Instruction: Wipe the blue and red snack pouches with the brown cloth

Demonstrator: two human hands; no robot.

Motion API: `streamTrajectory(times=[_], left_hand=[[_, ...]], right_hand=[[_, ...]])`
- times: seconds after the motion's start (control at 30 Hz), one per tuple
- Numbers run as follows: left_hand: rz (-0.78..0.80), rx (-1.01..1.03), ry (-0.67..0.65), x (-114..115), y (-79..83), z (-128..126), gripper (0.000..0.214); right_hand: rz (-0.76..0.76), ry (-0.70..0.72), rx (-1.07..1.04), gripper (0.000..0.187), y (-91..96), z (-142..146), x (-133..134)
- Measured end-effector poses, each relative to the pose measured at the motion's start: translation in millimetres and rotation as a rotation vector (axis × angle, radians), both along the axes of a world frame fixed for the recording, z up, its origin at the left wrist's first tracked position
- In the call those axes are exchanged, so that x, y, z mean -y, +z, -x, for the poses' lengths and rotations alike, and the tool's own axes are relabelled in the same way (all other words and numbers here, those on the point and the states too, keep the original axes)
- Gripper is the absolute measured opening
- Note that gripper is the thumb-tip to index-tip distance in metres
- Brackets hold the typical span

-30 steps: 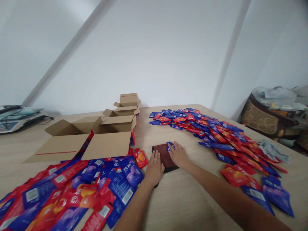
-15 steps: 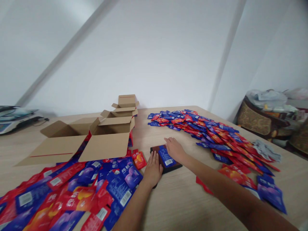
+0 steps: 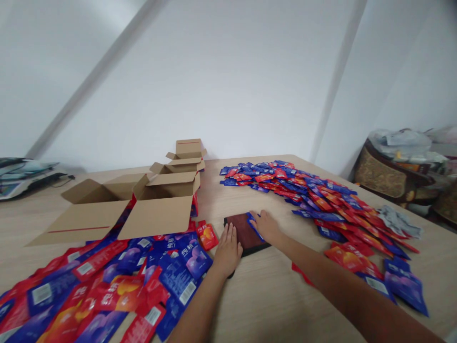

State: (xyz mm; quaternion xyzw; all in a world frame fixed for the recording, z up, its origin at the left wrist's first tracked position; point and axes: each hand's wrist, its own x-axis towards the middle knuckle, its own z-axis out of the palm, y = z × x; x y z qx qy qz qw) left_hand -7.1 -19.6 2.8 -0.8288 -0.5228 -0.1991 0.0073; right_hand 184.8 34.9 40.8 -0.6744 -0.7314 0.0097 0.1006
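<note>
blue pouch [image 3: 255,231] at edge of pad [image 3: 240,231]

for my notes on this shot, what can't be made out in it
All in the head view:
Blue packet: partly hidden by the right hand
Dark red pad: lower left part covered by the left hand
Near right carton: inside bottom hidden by its front flap
Left packet pile: cut off by picture edges

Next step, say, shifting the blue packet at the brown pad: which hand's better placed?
Right, I'd say. The right hand has fingers on the blue packet; the left hand rests at the brown pad's left side, apart from it.
</note>
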Motion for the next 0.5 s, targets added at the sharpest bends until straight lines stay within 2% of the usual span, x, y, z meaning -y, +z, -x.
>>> streamTrajectory(times=[0.1, 0.2, 0.27, 0.37, 0.4, 0.43, 0.5], left_hand=[[-0.015, 0.016, 0.005, 0, -0.3, -1, 0.055], [-0.031, 0.034, -0.003, 0, -1.6, 0, 0.056], [-0.051, 0.053, -0.014, -1, -4.2, 1, 0.056], [-0.088, 0.097, -0.054, -5, -13.0, 3, 0.056], [-0.103, 0.114, -0.058, -6, -17.1, 3, 0.056], [-0.117, 0.130, -0.056, -8, -21.4, 2, 0.057], [-0.141, 0.161, -0.041, -11, -29.2, 0, 0.057]], right_hand=[[0.069, -0.062, -0.168, 0.046, 11.3, -11, -2], [0.063, -0.022, -0.269, 0.053, 21.7, -3, -4], [0.078, 0.087, -0.373, 0.054, 26.6, 12, -7], [0.129, 0.343, -0.687, 0.053, 29.4, 28, -17], [0.113, 0.361, -0.701, 0.052, 29.3, 26, -22], [0.074, 0.322, -0.636, 0.051, 29.0, 20, -28], [-0.050, 0.098, -0.298, 0.048, 27.4, -3, -41]])
